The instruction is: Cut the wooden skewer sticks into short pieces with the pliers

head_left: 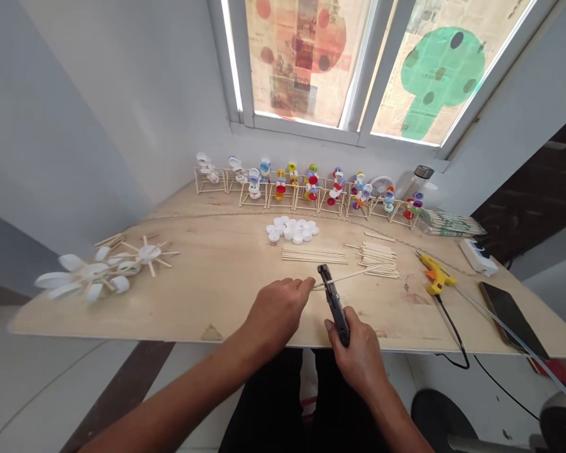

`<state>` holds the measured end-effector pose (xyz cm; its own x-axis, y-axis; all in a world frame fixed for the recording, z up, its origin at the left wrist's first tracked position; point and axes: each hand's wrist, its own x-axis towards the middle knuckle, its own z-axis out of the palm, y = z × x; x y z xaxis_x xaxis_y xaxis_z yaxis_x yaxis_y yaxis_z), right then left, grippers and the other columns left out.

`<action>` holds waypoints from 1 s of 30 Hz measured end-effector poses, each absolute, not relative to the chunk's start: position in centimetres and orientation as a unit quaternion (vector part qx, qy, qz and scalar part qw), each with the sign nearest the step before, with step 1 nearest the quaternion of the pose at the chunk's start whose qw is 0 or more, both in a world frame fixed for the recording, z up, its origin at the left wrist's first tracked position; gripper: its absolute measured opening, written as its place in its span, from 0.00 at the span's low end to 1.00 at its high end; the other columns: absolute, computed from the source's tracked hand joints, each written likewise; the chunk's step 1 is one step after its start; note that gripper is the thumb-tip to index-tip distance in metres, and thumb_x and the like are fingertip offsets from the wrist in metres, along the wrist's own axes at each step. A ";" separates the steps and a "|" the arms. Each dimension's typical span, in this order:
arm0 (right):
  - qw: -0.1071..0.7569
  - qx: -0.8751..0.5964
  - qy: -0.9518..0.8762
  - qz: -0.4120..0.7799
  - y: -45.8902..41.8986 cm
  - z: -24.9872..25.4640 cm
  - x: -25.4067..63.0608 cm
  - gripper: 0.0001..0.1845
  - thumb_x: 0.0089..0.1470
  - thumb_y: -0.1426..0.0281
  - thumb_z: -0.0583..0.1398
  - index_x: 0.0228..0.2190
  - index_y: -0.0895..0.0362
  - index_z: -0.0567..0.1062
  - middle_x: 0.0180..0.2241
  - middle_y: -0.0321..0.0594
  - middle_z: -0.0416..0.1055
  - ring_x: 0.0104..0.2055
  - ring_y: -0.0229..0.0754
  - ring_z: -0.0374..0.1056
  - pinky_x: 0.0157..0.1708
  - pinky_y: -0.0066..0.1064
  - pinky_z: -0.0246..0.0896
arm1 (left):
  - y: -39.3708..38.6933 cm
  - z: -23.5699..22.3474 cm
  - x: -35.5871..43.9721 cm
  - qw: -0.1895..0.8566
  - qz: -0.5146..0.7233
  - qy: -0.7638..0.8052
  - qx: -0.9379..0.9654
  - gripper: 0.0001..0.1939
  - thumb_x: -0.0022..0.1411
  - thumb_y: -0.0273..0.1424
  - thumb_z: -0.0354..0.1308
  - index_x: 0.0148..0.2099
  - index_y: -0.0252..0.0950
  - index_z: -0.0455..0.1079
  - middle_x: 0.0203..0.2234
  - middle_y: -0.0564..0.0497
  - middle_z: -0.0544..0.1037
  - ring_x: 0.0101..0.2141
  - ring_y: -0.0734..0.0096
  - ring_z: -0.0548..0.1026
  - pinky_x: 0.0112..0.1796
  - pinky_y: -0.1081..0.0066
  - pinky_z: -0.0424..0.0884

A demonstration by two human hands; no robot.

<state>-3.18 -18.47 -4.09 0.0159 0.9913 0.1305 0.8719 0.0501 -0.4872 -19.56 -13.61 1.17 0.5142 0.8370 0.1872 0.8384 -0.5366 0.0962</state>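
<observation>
My left hand is closed around the end of a thin wooden stick near the table's front edge. My right hand grips the dark handles of a pair of pliers. The pliers' head points away from me and crosses the stick just right of my left fingers; whether the jaws bite on it I cannot tell. Beyond my hands lie a row of long sticks and, further right, a pile of shorter sticks. White bottle caps are clustered behind the row.
Small stick frames with coloured caps line the back below the window. White cap-and-stick wheels lie at the left. On the right are a yellow glue gun with its cord, a power strip and a phone.
</observation>
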 end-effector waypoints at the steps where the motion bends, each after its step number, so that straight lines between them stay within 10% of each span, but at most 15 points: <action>1: 0.229 -0.675 -0.689 0.134 -18.4 -4.1 -3.2 0.11 0.55 0.61 0.50 0.26 0.54 0.60 0.18 0.34 0.67 0.21 0.41 0.65 0.19 0.26 0.41 | -13.8 0.6 -19.3 0.020 -0.141 -0.486 -0.862 0.18 0.53 0.16 0.45 0.45 0.33 0.64 0.30 0.47 0.75 0.33 0.66 0.72 0.31 0.70 0.66; 30: 0.285 -0.662 -0.656 0.221 -18.8 -3.4 -3.7 0.06 0.51 0.64 0.53 0.28 0.54 0.63 0.21 0.33 0.67 0.22 0.39 0.64 0.22 0.26 0.48 | -12.3 -3.4 -18.2 0.223 -0.373 -0.388 -0.813 0.07 0.60 0.23 0.47 0.40 0.32 0.64 0.15 0.56 0.62 0.18 0.75 0.63 0.22 0.73 0.54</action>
<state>-3.72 -18.76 -3.37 0.0403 0.9959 0.0813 0.7431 0.0246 -0.6687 -18.17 -12.33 -3.36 0.4213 0.4632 0.7797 0.7967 -0.5998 -0.0741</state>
